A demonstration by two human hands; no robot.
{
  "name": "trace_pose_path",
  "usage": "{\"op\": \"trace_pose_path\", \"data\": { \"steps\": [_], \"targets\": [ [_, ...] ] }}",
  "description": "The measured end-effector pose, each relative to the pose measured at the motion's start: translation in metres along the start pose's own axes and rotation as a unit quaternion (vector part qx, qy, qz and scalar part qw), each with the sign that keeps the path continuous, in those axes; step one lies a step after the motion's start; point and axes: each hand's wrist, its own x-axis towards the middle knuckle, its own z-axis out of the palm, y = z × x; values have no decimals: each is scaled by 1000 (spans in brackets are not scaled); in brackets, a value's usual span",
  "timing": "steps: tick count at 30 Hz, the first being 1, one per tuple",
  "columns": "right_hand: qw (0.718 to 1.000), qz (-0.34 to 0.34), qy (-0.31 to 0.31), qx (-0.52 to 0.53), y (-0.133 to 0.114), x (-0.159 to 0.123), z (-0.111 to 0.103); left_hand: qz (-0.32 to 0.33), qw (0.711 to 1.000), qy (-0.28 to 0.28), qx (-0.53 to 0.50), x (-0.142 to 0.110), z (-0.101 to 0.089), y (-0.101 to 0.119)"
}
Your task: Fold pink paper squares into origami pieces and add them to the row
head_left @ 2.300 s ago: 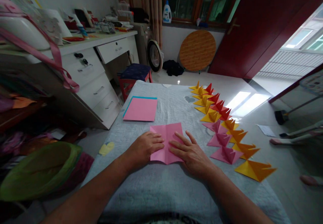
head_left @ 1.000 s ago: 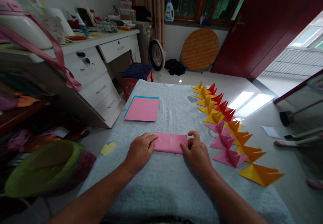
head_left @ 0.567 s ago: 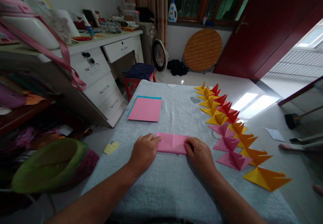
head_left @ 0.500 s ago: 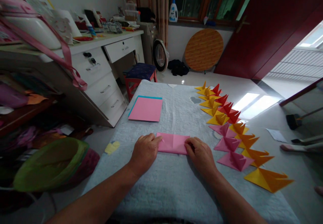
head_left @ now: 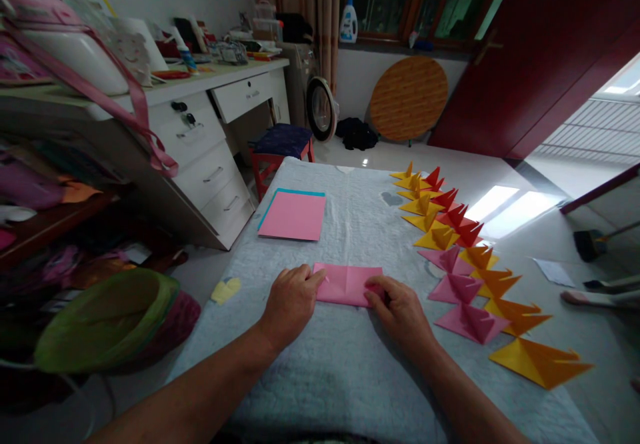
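Note:
A folded pink sheet of origami paper (head_left: 346, 285), a wide rectangle with an upright crease down its middle, lies on the cloth-covered table (head_left: 320, 377). Its left end is held by my left hand (head_left: 294, 299), with the thumb and fingers closed at the edge. My right hand (head_left: 397, 303) grips the right end, fingertips over the paper and thumb at the lower edge. Beyond them lies a stack of square paper (head_left: 293, 214), pink on top with blue showing at the back and left edges.
Folded paper cranes stand in rows along the table's right side: yellow (head_left: 437, 236), red (head_left: 469, 232), pink (head_left: 470, 322) and orange (head_left: 513, 314). A green-rimmed basket (head_left: 107, 317) is at the left, below a white desk (head_left: 215, 171). A stool (head_left: 281, 143) stands past the far left corner.
My right hand has shifted its fingers inward over the right end of the pink paper. My left hand keeps its hold. The whole view has moved slightly.

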Motion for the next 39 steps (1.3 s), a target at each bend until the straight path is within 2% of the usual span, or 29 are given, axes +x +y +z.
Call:
{"op": "trace_pose_path", "data": {
  "steps": [15, 24, 28, 39],
  "targets": [
    [999, 8, -3, -51, -2, 2, 6, -26, 1000, -2, 16, 0, 0, 4],
    [1000, 4, 4, -17, -5, 3, 5, -40, 999, -10, -9, 1, 1, 4],
    [1000, -19, 12, 0, -1, -1, 2, -36, 999, -4, -14, 1, 3, 2],
    [999, -4, -17, -35, 0, 0, 4, -43, 999, -8, -3, 1, 0, 5]
  ]
}}
